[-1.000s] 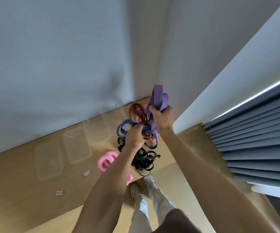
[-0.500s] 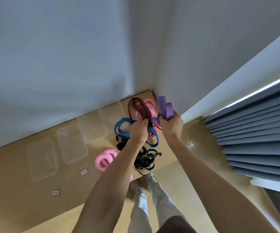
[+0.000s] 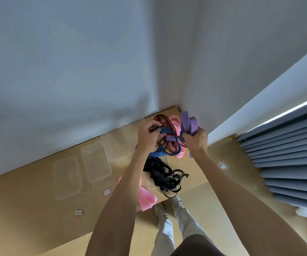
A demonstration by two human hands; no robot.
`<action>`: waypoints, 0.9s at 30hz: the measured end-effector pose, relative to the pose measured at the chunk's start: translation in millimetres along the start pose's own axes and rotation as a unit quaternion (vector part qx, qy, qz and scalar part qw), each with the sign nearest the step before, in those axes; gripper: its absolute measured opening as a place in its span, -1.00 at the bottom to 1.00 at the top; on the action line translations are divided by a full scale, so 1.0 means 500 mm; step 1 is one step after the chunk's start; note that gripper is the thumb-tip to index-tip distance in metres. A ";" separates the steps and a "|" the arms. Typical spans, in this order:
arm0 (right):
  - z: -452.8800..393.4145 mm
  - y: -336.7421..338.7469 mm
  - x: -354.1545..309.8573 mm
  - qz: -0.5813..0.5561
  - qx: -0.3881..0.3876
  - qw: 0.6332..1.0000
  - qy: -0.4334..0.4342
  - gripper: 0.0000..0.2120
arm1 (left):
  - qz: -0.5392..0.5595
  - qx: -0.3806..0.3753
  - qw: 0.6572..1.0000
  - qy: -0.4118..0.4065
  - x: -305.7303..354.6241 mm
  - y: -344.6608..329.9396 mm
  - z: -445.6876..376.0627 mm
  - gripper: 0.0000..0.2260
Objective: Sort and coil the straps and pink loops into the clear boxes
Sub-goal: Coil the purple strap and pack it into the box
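a blue-and-red striped strap [image 3: 189,122] is gripped in a folded bundle by the right hand [image 3: 196,140], whose fingers are curled around it. the strap's black end [image 3: 154,128] is pinched by the left hand [image 3: 146,134]; the two hands are held near each other above the table [image 3: 29,200], with loose loops of strap hung between them. a dark red strap [image 3: 164,122] and a pink loop [image 3: 174,120] are seen behind the hands. a heap of black straps [image 3: 164,177] is laid on the table below, with further pink loops [image 3: 147,198] at the near edge. clear boxes [image 3: 95,161] are set in a row along the wall, apart from the heap.
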State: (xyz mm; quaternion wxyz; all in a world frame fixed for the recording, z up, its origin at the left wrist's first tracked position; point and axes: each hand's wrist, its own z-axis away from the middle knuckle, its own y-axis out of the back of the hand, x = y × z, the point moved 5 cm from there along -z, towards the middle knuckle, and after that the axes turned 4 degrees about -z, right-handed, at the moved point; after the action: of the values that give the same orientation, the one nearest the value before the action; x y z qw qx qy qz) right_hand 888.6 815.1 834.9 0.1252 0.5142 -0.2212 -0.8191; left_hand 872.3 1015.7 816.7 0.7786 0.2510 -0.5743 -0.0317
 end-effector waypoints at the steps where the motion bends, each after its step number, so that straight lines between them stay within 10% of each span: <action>1: 0.000 0.001 -0.002 -0.004 0.001 1.000 -0.006 -0.73 | 0.063 -0.008 0.998 0.023 0.008 0.008 -0.004 -0.75; 5: 0.006 0.020 -0.018 -0.027 0.036 0.999 -0.018 -0.83 | 0.183 0.026 0.981 0.064 0.037 0.044 -0.024 -0.70; 12: 0.048 0.093 -0.206 -0.131 0.104 0.980 0.111 -0.75 | -0.049 0.035 0.997 0.051 0.053 0.042 -0.016 -0.90; 19: 0.091 0.136 -0.384 -0.191 0.047 0.958 0.208 -0.72 | -0.180 -0.084 0.980 0.016 0.090 -0.002 0.027 -0.28; 27: 0.123 0.151 -0.413 -0.284 0.011 0.936 0.208 -0.83 | -0.162 -0.194 0.967 -0.035 0.133 -0.063 0.075 -0.86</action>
State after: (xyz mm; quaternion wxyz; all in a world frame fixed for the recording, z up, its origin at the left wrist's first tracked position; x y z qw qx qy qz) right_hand 922.5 853.2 1057.7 -0.0753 0.7161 -0.0440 -0.6926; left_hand 868.1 952.4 869.4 0.7760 0.1835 -0.5358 -0.2776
